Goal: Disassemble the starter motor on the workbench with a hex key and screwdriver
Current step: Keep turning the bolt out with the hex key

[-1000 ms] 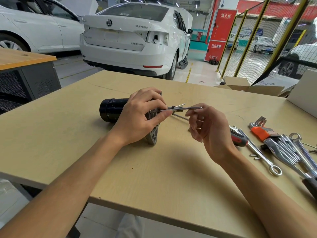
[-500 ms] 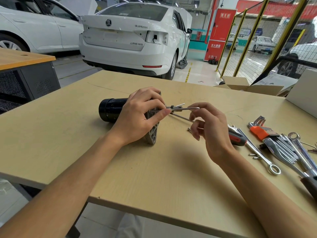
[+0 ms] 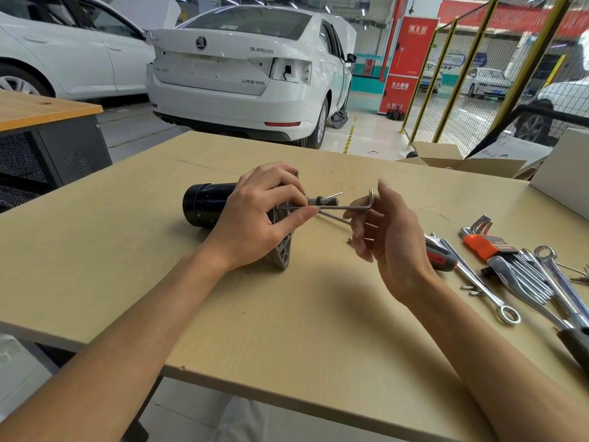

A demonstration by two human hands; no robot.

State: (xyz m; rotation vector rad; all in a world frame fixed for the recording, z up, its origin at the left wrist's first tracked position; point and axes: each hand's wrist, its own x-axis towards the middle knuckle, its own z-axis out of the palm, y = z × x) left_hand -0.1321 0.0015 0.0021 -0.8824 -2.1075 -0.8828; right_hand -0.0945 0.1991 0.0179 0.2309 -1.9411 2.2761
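Starter motor (image 3: 207, 205) lies on its side mid-workbench (image 3: 95, 250), black round body pointing left, grey end bracket (image 3: 282, 250) toward the person. Left hand (image 3: 255, 218) is curled over the bracket end, thumb and fingers pinching the long shaft of a hex key (image 3: 350, 206) where it goes into the motor. The key runs level to the right, short bent end sticking up. Right hand (image 3: 392, 237) sits at that bent end, fingers loosely curled, fingertips touching the shaft near the bend; whether it actually grips the key, cannot tell. The right hand covers most of a screwdriver (image 3: 441, 255), red-and-black handle showing just right of the wrist, thin shaft visible under the key. Further right: a long wrench (image 3: 478, 282), an orange-holder hex key set (image 3: 484, 244), a pile of chrome wrenches (image 3: 541, 282). Bench top is pale wood. Open cardboard box (image 3: 452, 157) at the far edge. Behind: white car (image 3: 242, 74), yellow mesh fence (image 3: 478, 74), red cabinet (image 3: 406, 62).
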